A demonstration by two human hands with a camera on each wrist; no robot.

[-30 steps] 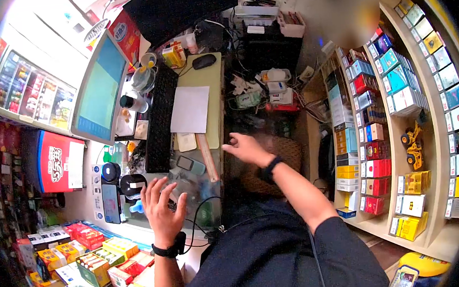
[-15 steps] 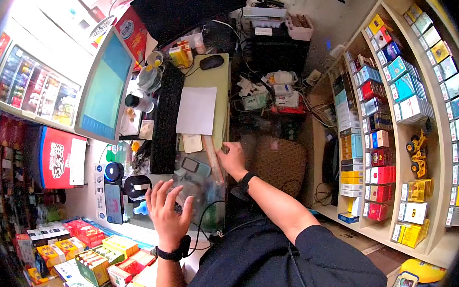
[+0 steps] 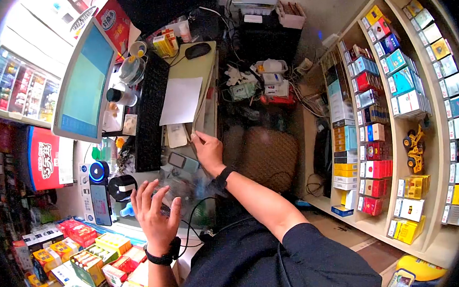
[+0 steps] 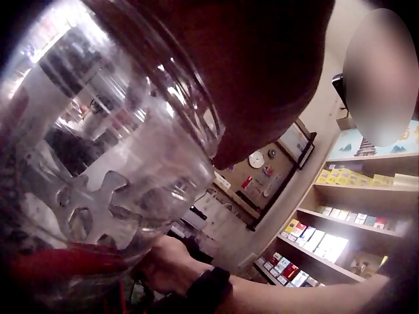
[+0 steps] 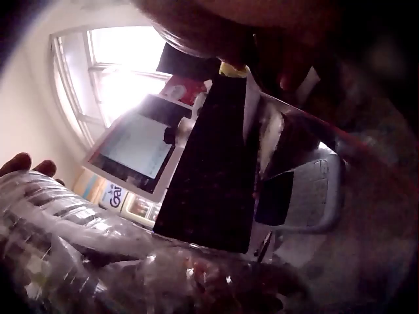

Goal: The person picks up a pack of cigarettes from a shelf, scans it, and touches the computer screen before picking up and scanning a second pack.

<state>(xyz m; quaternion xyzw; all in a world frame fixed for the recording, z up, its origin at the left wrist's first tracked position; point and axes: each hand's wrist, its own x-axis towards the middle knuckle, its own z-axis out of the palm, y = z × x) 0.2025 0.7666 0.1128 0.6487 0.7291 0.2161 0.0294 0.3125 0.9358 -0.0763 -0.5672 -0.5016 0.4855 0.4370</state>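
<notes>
My left hand [image 3: 157,214] holds a large clear plastic jar [image 4: 91,170] over the counter, fingers spread around its side. Through the jar's wall a grey metal piece with holes and something red show in the left wrist view; in the right wrist view, left fingertips curl over its ribbed side. My right hand [image 3: 208,153] pinches the near end of a thin pale ruler [image 3: 200,113], seen nearly edge-on beside the paper. A white sheet of paper [image 3: 182,100] and a small pale card [image 3: 176,136] lie just beyond. Beside the right fingers is a small grey handheld device [image 3: 183,161].
A black keyboard [image 3: 154,111] stretches along the counter left of the paper, with a monitor [image 3: 85,82] behind. A mouse [image 3: 198,50] sits on the yellowish mat [image 3: 202,64]. Small boxes [image 3: 92,251] crowd the left front. At right stands a shelf unit [image 3: 393,168] of packs; a cable [image 3: 190,227] runs near my left wrist.
My right hand has moved left from beside the mat onto the ruler, its fingertips closing together, and the ruler has tipped and shifted. My left hand stays at the jar.
</notes>
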